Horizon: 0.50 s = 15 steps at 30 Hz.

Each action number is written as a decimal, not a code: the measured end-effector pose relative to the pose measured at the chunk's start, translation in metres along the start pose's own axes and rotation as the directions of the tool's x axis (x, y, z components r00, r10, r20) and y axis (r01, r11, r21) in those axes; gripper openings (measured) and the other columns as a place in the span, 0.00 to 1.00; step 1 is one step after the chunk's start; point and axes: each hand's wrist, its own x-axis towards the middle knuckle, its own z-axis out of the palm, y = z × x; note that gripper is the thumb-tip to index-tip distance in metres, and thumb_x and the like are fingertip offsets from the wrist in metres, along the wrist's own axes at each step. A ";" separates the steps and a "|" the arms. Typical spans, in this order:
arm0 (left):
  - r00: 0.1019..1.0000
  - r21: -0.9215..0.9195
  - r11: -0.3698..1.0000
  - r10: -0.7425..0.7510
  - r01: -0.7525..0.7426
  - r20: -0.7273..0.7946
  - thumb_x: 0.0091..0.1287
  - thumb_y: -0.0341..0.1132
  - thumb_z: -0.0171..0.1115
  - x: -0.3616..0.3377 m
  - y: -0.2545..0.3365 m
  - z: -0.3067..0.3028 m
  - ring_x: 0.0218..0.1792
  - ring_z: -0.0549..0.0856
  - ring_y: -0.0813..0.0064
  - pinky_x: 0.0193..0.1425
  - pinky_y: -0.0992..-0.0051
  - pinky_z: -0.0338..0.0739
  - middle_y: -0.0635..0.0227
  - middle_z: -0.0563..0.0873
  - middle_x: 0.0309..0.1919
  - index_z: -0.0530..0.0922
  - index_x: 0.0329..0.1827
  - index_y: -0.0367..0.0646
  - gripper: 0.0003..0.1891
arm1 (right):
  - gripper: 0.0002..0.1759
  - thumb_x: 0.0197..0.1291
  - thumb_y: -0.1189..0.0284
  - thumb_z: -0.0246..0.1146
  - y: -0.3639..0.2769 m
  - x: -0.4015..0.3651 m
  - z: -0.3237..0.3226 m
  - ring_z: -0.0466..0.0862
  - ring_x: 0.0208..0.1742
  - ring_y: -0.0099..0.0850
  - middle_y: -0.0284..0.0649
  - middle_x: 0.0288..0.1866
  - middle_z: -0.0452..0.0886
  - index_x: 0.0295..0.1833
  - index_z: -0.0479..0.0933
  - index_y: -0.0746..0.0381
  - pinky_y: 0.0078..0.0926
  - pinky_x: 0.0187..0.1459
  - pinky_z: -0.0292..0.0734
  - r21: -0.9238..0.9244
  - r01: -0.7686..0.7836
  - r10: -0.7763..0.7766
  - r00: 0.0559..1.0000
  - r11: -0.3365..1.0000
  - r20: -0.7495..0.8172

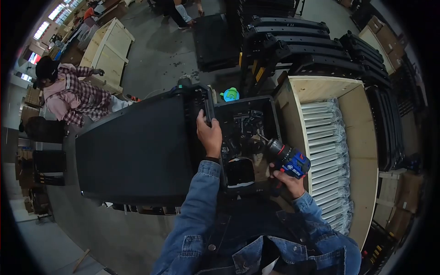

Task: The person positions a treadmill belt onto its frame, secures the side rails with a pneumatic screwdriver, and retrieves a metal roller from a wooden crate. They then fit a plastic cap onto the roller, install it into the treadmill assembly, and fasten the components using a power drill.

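Note:
My right hand [291, 183] is closed round the grip of a blue and black cordless drill [293, 161]. Its bit points up and left over a black bin [270, 104] of small black parts [247, 121]. My left hand [210, 136] reaches to the end of a large black panel [137, 146], thumb and forefinger either side of something dark at its end rail [208, 103]. Whether that is the rail itself or a small black part, I cannot make out. A dark packet with a white edge [240, 172] lies in the bin's near end.
Right of the bin stands a wooden crate [371, 137] of plastic-wrapped metal tubes [323, 151]. A green and blue round object [230, 94] sits beyond the bin. Black frames [293, 41] are stacked behind. A person in a checked shirt [78, 89] stands at left, near another crate [107, 55].

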 end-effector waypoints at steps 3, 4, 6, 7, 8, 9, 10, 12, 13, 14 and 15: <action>0.997 0.111 0.991 0.075 -0.078 0.032 0.65 0.30 0.66 0.005 -0.009 -0.001 0.50 0.84 0.56 0.57 0.61 0.77 0.56 0.83 0.47 0.76 0.66 0.37 0.25 | 0.31 0.61 0.84 0.70 -0.001 0.005 0.006 0.88 0.52 0.32 0.46 0.57 0.85 0.70 0.72 0.63 0.32 0.51 0.88 -0.036 -0.020 0.021 0.999 0.999 0.029; 0.995 0.134 0.987 0.079 -0.086 0.060 0.64 0.30 0.68 0.004 -0.009 -0.004 0.52 0.82 0.55 0.59 0.61 0.76 0.56 0.81 0.47 0.77 0.64 0.37 0.25 | 0.31 0.61 0.83 0.71 0.003 0.011 0.006 0.88 0.52 0.31 0.46 0.56 0.86 0.69 0.72 0.63 0.31 0.51 0.88 -0.030 -0.014 0.016 0.997 0.999 0.070; 0.994 0.148 0.985 0.077 -0.088 0.083 0.62 0.30 0.70 0.003 -0.010 -0.008 0.54 0.81 0.53 0.61 0.61 0.75 0.55 0.80 0.47 0.78 0.63 0.36 0.24 | 0.31 0.60 0.83 0.72 -0.001 0.023 0.009 0.88 0.52 0.31 0.46 0.56 0.86 0.69 0.73 0.63 0.31 0.51 0.88 -0.036 -0.010 0.014 0.994 0.999 0.112; 0.993 0.143 0.985 0.080 -0.092 0.088 0.61 0.30 0.71 0.004 -0.012 -0.007 0.54 0.81 0.52 0.61 0.60 0.75 0.54 0.80 0.47 0.78 0.61 0.36 0.24 | 0.30 0.59 0.84 0.72 -0.009 0.033 0.016 0.88 0.51 0.30 0.44 0.54 0.86 0.67 0.74 0.64 0.30 0.50 0.89 -0.128 0.013 0.005 0.991 0.992 0.134; 0.992 0.137 0.986 0.083 -0.096 0.096 0.59 0.30 0.72 0.006 -0.015 -0.007 0.55 0.80 0.51 0.61 0.59 0.74 0.54 0.80 0.48 0.79 0.59 0.36 0.24 | 0.29 0.58 0.84 0.72 -0.018 0.043 0.027 0.88 0.50 0.30 0.43 0.52 0.87 0.65 0.75 0.64 0.30 0.49 0.89 -0.219 0.037 -0.003 0.988 0.975 0.154; 0.992 0.129 0.987 0.079 -0.091 0.094 0.59 0.30 0.72 0.007 -0.019 -0.007 0.55 0.80 0.51 0.61 0.59 0.74 0.54 0.80 0.48 0.79 0.59 0.36 0.24 | 0.24 0.57 0.85 0.72 -0.036 0.051 0.047 0.87 0.44 0.26 0.38 0.46 0.87 0.60 0.78 0.64 0.26 0.45 0.87 -0.189 0.065 -0.032 0.985 0.980 0.172; 0.988 0.191 0.971 0.131 -0.145 0.088 0.59 0.31 0.72 0.008 -0.022 -0.009 0.54 0.80 0.50 0.61 0.57 0.74 0.54 0.80 0.48 0.79 0.59 0.36 0.23 | 0.21 0.56 0.84 0.71 -0.043 0.063 0.056 0.87 0.41 0.25 0.36 0.43 0.86 0.57 0.79 0.65 0.25 0.42 0.85 -0.307 0.166 -0.102 0.971 0.937 0.215; 0.981 0.246 0.950 0.174 -0.191 0.087 0.59 0.31 0.72 0.007 -0.025 -0.013 0.54 0.80 0.49 0.61 0.56 0.74 0.53 0.80 0.48 0.79 0.58 0.37 0.23 | 0.15 0.55 0.83 0.70 -0.053 0.085 0.074 0.84 0.33 0.23 0.33 0.39 0.85 0.49 0.81 0.66 0.23 0.36 0.81 -0.411 0.152 -0.057 0.971 0.899 0.234; 0.978 0.283 0.936 0.190 -0.207 0.087 0.59 0.32 0.71 0.008 -0.025 -0.016 0.54 0.80 0.50 0.60 0.55 0.74 0.54 0.80 0.48 0.79 0.58 0.37 0.23 | 0.15 0.55 0.83 0.70 -0.058 0.097 0.081 0.84 0.33 0.23 0.33 0.39 0.85 0.49 0.81 0.66 0.23 0.36 0.81 -0.419 0.153 -0.056 0.971 0.895 0.234; 0.975 0.321 0.920 0.206 -0.223 0.088 0.59 0.32 0.71 0.011 -0.025 -0.018 0.54 0.80 0.50 0.59 0.55 0.73 0.54 0.81 0.48 0.79 0.58 0.37 0.23 | 0.14 0.55 0.83 0.70 -0.061 0.109 0.088 0.84 0.32 0.23 0.34 0.38 0.85 0.47 0.81 0.66 0.23 0.35 0.80 -0.473 0.152 -0.025 0.964 0.868 0.263; 0.976 0.315 0.924 0.202 -0.218 0.083 0.59 0.32 0.71 0.010 -0.024 -0.022 0.54 0.80 0.50 0.59 0.55 0.73 0.54 0.81 0.48 0.79 0.58 0.37 0.23 | 0.12 0.55 0.82 0.70 -0.063 0.118 0.096 0.84 0.32 0.23 0.34 0.36 0.85 0.46 0.81 0.66 0.23 0.34 0.80 -0.527 0.152 0.009 0.957 0.836 0.291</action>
